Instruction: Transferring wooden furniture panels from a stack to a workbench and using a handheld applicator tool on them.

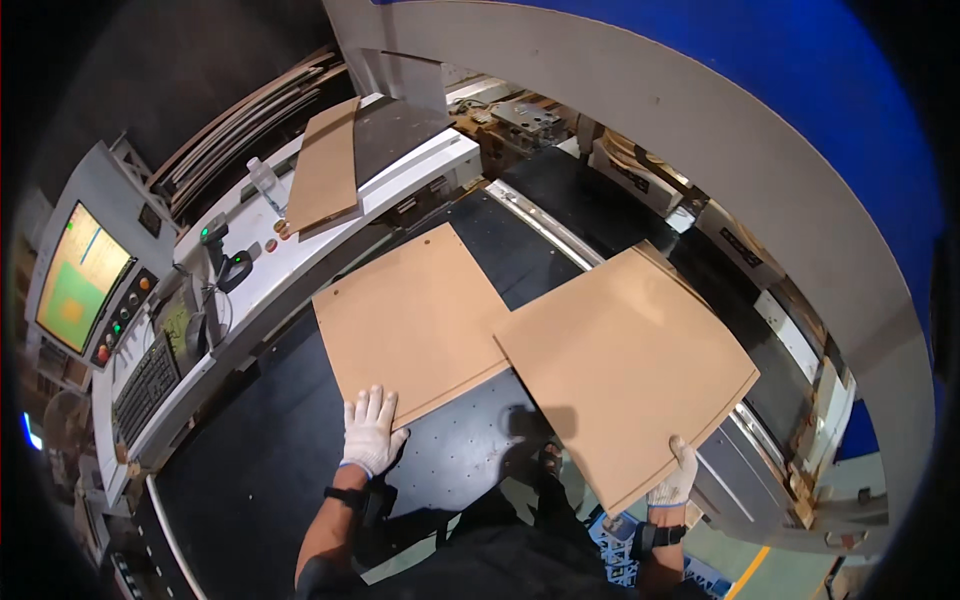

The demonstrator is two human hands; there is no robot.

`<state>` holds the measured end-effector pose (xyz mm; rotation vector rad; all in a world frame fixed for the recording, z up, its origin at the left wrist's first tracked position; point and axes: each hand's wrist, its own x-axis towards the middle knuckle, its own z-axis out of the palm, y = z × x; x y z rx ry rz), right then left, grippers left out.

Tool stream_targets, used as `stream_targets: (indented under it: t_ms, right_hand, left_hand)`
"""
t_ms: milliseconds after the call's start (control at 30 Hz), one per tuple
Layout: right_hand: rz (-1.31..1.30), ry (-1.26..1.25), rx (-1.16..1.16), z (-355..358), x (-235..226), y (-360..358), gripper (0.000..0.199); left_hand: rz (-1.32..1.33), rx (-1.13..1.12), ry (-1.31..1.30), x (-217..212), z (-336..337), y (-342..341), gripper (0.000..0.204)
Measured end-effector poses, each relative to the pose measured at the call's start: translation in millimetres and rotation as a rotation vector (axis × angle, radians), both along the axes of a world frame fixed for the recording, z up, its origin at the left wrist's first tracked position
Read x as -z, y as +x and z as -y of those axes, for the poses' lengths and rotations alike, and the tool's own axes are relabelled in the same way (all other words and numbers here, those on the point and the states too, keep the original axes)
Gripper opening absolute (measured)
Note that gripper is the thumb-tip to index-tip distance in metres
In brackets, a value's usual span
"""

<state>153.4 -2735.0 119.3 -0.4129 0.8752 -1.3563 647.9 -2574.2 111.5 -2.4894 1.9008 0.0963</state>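
Observation:
Two tan wooden panels lie in front of me. My left hand [371, 437], in a white glove, rests its outstretched fingers on the near left corner of the left panel [415, 325]. That panel lies on a black table [470, 435] and has small dark holes near its far edge and a groove along its near edge. My right hand [676, 475], also gloved, holds the near edge of the right panel [630, 365], thumb on top and other fingers hidden beneath. The right panel's left corner meets or overlaps the left panel's right edge.
On the left, a white bench [265, 280] carries a keyboard [148, 388], a handheld scanner [217, 240], a clear bottle [266, 187] and another tan panel [327, 165]. A monitor [80, 278] stands beside it. A large grey and blue machine frame [690, 110] arches across the far right.

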Motion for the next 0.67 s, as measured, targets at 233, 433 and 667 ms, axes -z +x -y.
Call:
stream_targets:
  t_ms: [233,433,667]
  right_hand:
    - [0.153,0.066,-0.214,118,24,33,0.045]
    - [0.029,0.134,-0.262,165,25,67,0.030]
    - [-1.689,-0.760,-0.462,168,12,26,0.035]
  left_hand:
    - [-0.050,-0.459,0.153,-8,-83,-64,0.099]
    - [0.017,-0.624,-0.105,-2,-68,-95,0.090]
    - [0.040,-0.710,-0.008,21,-85,-113,0.098]
